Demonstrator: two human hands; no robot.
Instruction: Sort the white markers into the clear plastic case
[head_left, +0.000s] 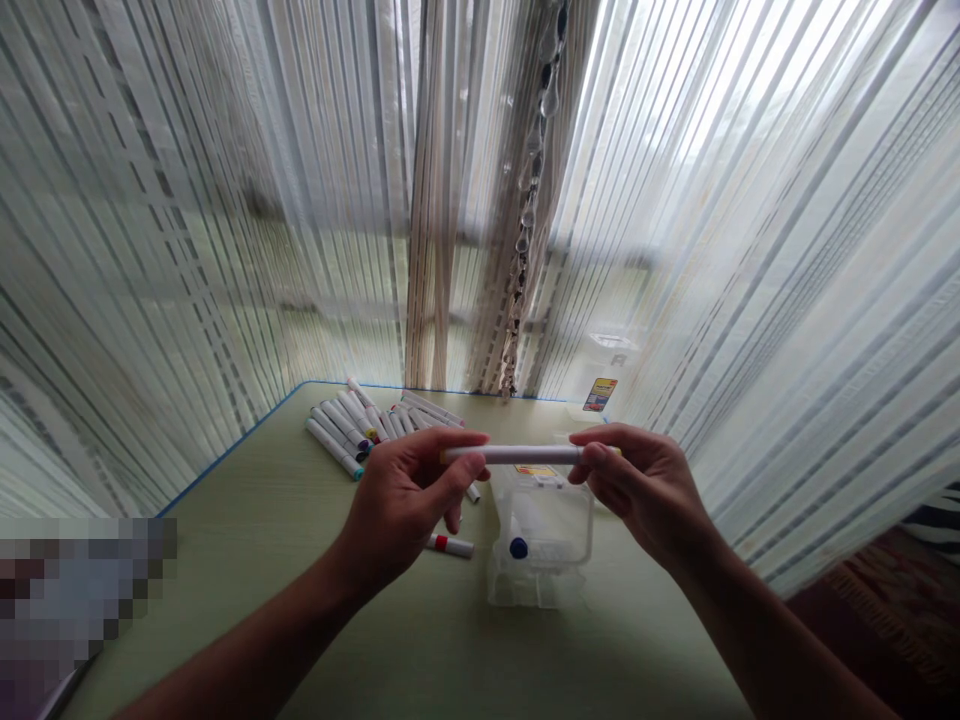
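Note:
A white marker [534, 455] with yellowish ends is held level in the air between both hands. My left hand [409, 485] pinches its left end between thumb and fingers. At the other end, the fingers of my right hand [637, 475] are closed on the marker too. Below it on the table stands a clear plastic container [551, 530], with a dark blue marker end [518, 548] visible in it. Partly behind my left hand lies a white marker with a red band [454, 546].
A loose pile of several white markers [345, 420] with coloured ends lies at the table's back left. At the back right stands a clear plastic piece with a label [600, 385]. String curtains [337, 200] hang along the far edge of the greenish table [247, 540].

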